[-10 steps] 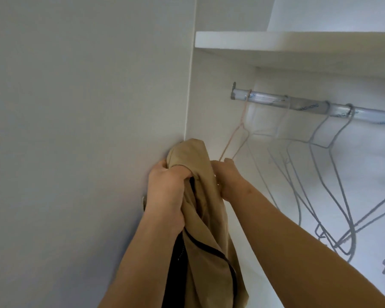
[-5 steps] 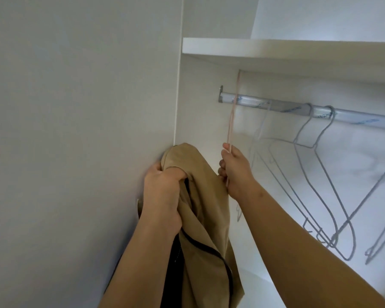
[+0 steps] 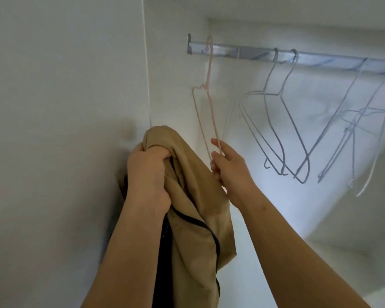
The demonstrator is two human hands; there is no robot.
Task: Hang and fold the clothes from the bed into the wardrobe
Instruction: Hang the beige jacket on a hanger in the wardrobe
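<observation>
The left hand [image 3: 148, 174] grips the tan jacket [image 3: 193, 210] by the wardrobe [image 3: 171, 90] left wall. The right hand [image 3: 229, 172] fingers pinch the pink hanger [image 3: 206, 101], its hook at the rail [image 3: 253, 54] left end. Lift it off gently.

The rail [image 3: 298, 60] runs up top, spare hangers [image 3: 282, 121] strung along its right stretch. At its left end sits the leftmost hanger [image 3: 209, 85], the right hand [image 3: 229, 167] gripping its bottom. Just left, the left hand [image 3: 149, 174] holds the garment [image 3: 187, 185] before the side panel [image 3: 53, 107].
</observation>
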